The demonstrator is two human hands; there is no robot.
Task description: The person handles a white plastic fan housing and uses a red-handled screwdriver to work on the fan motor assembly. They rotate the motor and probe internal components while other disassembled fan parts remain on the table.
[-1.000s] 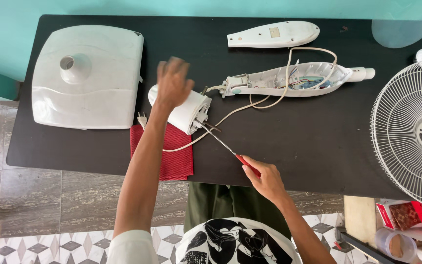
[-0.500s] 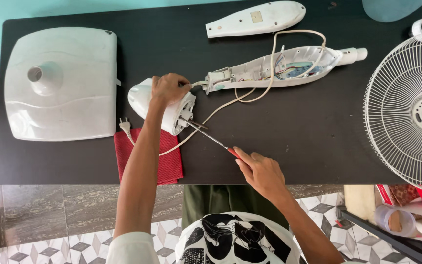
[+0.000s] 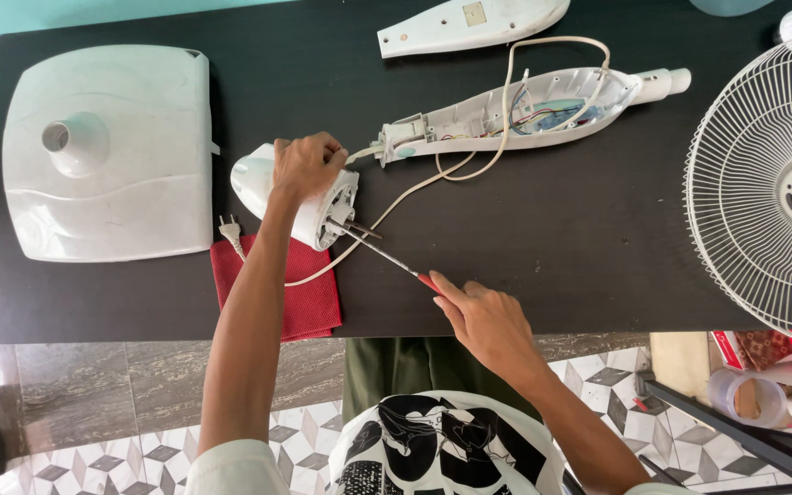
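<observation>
Right hand nearest, gripping red-handled screwdriver, tip now at the motor housing face. Left hand, up in the air a second ago, has clamped down on the housing, steadying it over the red cloth. Farther back on the bench: opened fan neck, base.

- One white fan motor housing
- One red-handled screwdriver
- One red cloth
- One white square fan base
- One opened fan neck casing with wiring
- One loose casing cover
- One white fan grille
- One power plug
- One black table
</observation>
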